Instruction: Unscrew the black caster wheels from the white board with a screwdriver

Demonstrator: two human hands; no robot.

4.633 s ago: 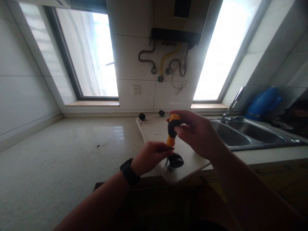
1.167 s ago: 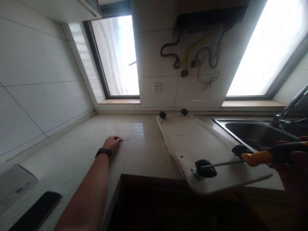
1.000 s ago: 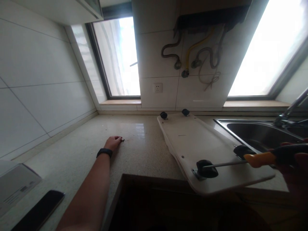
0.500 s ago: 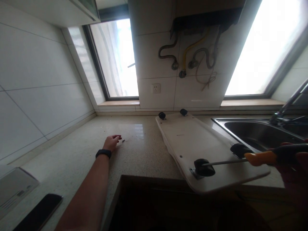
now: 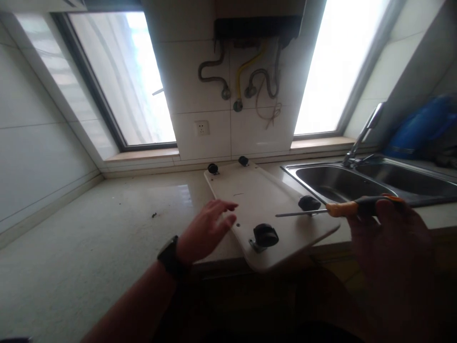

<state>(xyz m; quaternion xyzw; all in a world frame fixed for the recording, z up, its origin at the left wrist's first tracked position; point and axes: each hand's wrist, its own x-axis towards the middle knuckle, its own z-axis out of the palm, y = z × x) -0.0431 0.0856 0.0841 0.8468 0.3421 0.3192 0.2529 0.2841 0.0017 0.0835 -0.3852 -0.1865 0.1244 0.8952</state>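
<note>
A white board [image 5: 264, 190] lies on the counter, with a black caster wheel [image 5: 266, 235] on a metal plate at its near left corner. More casters sit at its other corners, one of them the near right caster [image 5: 309, 203]. My left hand [image 5: 209, 228] hovers at the board's left edge, fingers apart and nothing visible in them. In my right hand [image 5: 389, 228] is a screwdriver [image 5: 344, 208] with an orange and black handle. Its shaft points left above the board, and the tip touches no caster. Small dark screws [image 5: 154, 215] lie on the counter to the left.
A steel double sink [image 5: 321, 183] with a tap [image 5: 364, 128] is set in the counter [image 5: 107, 228] at the right. Behind it rests a blue object [image 5: 421, 126]. Pipes and a wall socket [image 5: 202, 127] are on the tiled wall.
My left hand has moved right, from beside the screws to the board's edge. The screwdriver tip has come away from the near left caster. My view has turned right.
</note>
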